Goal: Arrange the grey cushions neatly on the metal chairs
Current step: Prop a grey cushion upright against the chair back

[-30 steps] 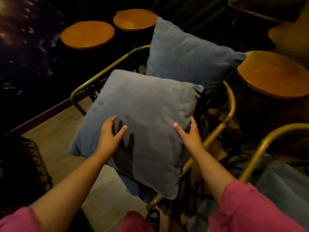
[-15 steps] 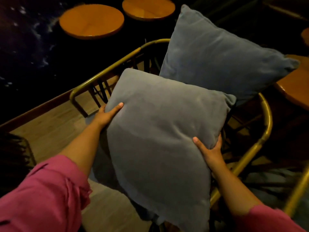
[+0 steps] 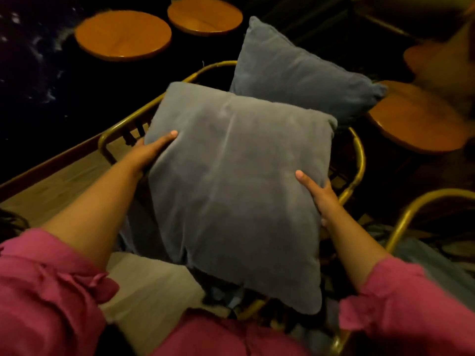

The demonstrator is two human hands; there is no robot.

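On my far left the room falls away into dark, speckled floor, with a strip of pale wood-plank flooring running under my arm behind a reddish-brown edge board. Two round, glossy orange-brown wooden tabletops sit beyond, side by side, close but not touching.

My left hand comes out of a crumpled pink fabric sleeve and clasps the left edge of the near square grey velvet cushion — thumb laid across the front face, fingers tucked out of sight behind. The cushion is soft and slightly puffed, with a faint crease down its middle, and I hold it tilted above the seat of the brass-coloured tubular metal chair, whose curved rail rings it on both sides. Behind it a second grey cushion stands propped on a corner against the chair's back, partly overlapped by the near one.

My right hand clasps the cushion's right edge, thumb on the front, fingers behind. Further right stands another round wooden tabletop, blurred, and the curved brass rail of a neighbouring metal chair.
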